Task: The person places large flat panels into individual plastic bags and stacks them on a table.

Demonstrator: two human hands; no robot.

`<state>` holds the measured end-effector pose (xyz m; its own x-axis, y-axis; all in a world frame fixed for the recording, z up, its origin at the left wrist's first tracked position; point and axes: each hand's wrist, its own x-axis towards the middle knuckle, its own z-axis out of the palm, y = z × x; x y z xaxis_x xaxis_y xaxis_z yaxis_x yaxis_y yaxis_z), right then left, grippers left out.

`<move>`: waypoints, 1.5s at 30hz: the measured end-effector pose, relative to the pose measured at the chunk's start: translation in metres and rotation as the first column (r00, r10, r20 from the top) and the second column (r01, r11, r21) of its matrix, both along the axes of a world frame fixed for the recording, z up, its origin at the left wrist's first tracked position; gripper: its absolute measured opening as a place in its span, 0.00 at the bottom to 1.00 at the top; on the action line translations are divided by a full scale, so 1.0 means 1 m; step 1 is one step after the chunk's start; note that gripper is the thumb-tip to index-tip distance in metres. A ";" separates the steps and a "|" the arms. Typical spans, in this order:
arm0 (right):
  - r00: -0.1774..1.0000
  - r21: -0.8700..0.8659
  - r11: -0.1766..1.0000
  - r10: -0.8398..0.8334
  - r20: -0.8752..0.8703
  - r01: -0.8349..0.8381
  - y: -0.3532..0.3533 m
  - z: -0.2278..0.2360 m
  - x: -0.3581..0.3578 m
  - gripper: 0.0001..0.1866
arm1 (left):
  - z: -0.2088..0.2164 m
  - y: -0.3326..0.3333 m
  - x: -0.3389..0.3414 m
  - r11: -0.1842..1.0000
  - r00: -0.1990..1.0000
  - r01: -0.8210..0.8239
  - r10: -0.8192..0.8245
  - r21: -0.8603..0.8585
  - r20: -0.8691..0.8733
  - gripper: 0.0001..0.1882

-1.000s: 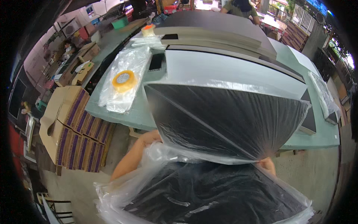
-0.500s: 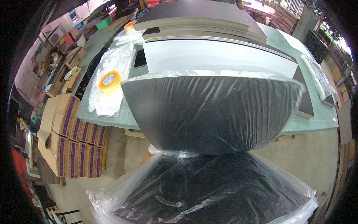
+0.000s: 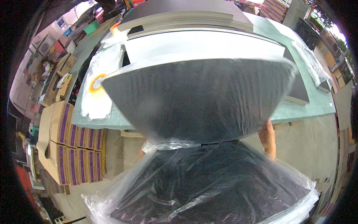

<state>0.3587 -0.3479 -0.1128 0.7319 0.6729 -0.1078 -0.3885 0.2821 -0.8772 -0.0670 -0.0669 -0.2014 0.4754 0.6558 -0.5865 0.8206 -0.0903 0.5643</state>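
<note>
A black board (image 3: 194, 100) in a clear plastic bag stands tilted up in front of me. At its lower right edge my right hand (image 3: 267, 140) grips it, with part of the fingers hidden behind. Of my left hand (image 3: 141, 152) only a sliver shows near the lower left corner, beside bunched clear plastic (image 3: 160, 145); its fingers are hidden. Closer to me lies another black board in clear plastic (image 3: 209, 183), its loose film spreading past the edges. Behind the raised board, a white panel (image 3: 201, 46) leans against stacked boards (image 3: 179, 19).
A green table (image 3: 313, 100) carries the boards. On its left lie white plastic bags (image 3: 97, 106) and a yellow tape roll (image 3: 97, 84); a wrapped item (image 3: 311, 63) lies at the right. Several brown cartons (image 3: 71, 145) with purple stripes stand on the floor at left.
The raised board has shifted up and to the left in view, and its film looks smoother. My right hand has come into sight at its right edge.
</note>
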 end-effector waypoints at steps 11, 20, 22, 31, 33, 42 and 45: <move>-0.193 0.027 -0.239 0.842 0.503 -0.971 0.040 0.099 -0.027 0.43 | 0.294 0.035 0.031 0.918 0.751 -0.262 0.000 0.298 0.660 0.12; -0.160 -0.793 -0.139 0.986 -0.053 -0.594 0.036 -0.065 -0.028 0.39 | 0.081 -0.061 0.118 0.691 0.688 0.723 -0.722 0.023 0.071 0.14; -0.020 -0.833 -0.101 0.994 -0.107 -0.544 0.034 -0.103 -0.013 0.37 | -0.003 -0.032 0.120 0.757 0.763 0.621 -0.643 0.204 0.063 0.12; 0.149 -0.655 0.273 0.960 0.239 -0.705 0.133 0.051 -0.072 0.18 | 0.164 -0.057 0.196 0.935 0.625 0.126 -0.335 0.332 0.705 0.05; 0.330 -0.479 0.418 0.907 0.260 -0.772 0.132 0.060 -0.094 0.15 | 0.185 -0.066 0.198 0.979 0.562 0.086 -0.202 0.186 0.802 0.06; 0.427 -0.483 0.544 0.839 0.337 -0.687 0.129 0.062 -0.052 0.07 | 0.213 0.009 0.126 0.941 0.825 -0.246 0.077 0.233 0.559 0.17; 0.480 -0.359 0.585 0.807 0.343 -0.727 0.136 0.079 -0.064 0.09 | 0.181 -0.030 0.155 0.973 0.810 0.152 -0.224 0.173 0.542 0.18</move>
